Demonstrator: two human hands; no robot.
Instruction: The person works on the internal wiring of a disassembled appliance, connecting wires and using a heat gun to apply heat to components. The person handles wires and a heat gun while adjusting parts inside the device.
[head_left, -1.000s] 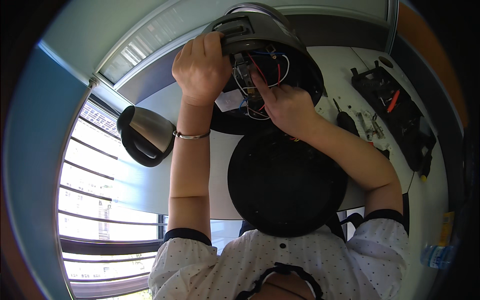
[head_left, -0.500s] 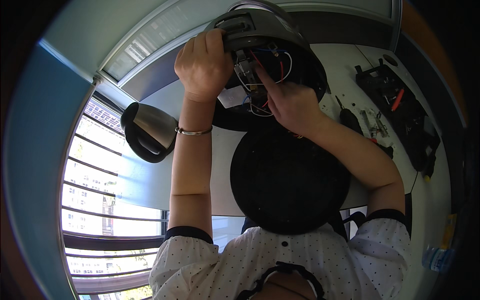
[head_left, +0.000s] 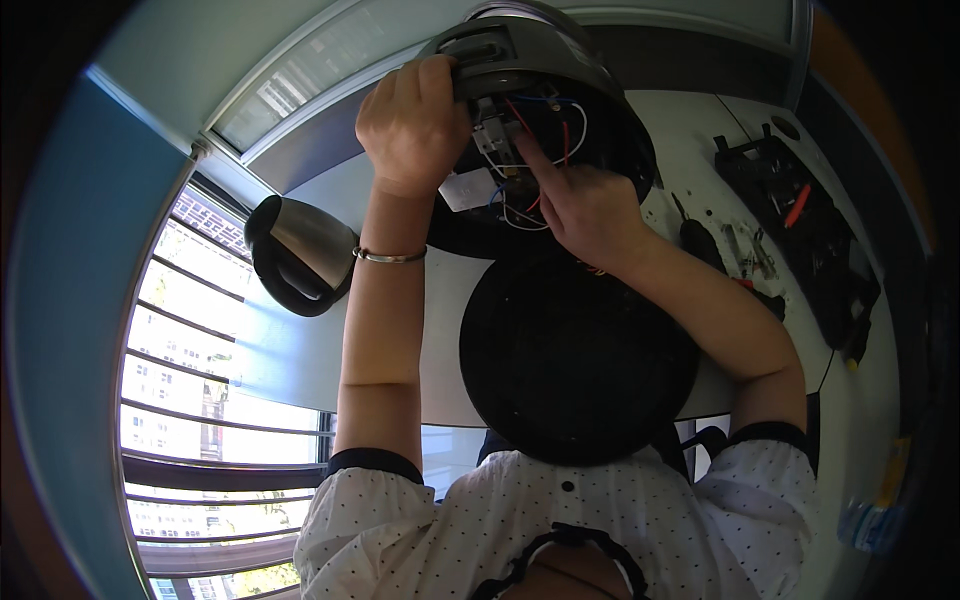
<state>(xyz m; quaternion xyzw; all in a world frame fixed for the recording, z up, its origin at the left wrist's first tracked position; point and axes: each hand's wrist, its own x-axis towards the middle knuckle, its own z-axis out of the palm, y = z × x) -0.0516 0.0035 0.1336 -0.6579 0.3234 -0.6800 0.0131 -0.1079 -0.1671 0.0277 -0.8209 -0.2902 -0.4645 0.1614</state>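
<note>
A dark grey cooker-like appliance (head_left: pixel 560 62) rests tipped on the table with its underside opened toward me. Red, blue and white wires (head_left: pixel 583 125) run inside it, beside a metal bracket (head_left: pixel 492 138) and a pale flat plate (head_left: pixel 468 188). My left hand (head_left: pixel 415 125) is closed on the housing's left edge, near its recessed handle. Inside, the outstretched index finger of my right hand (head_left: pixel 590 210) points at the bracket; whether it touches is unclear. That hand's other fingers are curled, with no tool visible. A round black cover (head_left: pixel 580 360) sits in front of me, joined to or against the appliance.
To the left stands a steel kettle with a black handle (head_left: pixel 300 255). On the right lie a dark screwdriver (head_left: pixel 700 240), small loose parts (head_left: pixel 750 250) and a black tool case (head_left: pixel 800 230). A clear bottle (head_left: pixel 868 525) is at the far right. Window bars are at left.
My right index finger stays inside the appliance with only a slight shift. My left hand keeps its hold, and the pale plate shows a little more. The whole view has shifted slightly.
</note>
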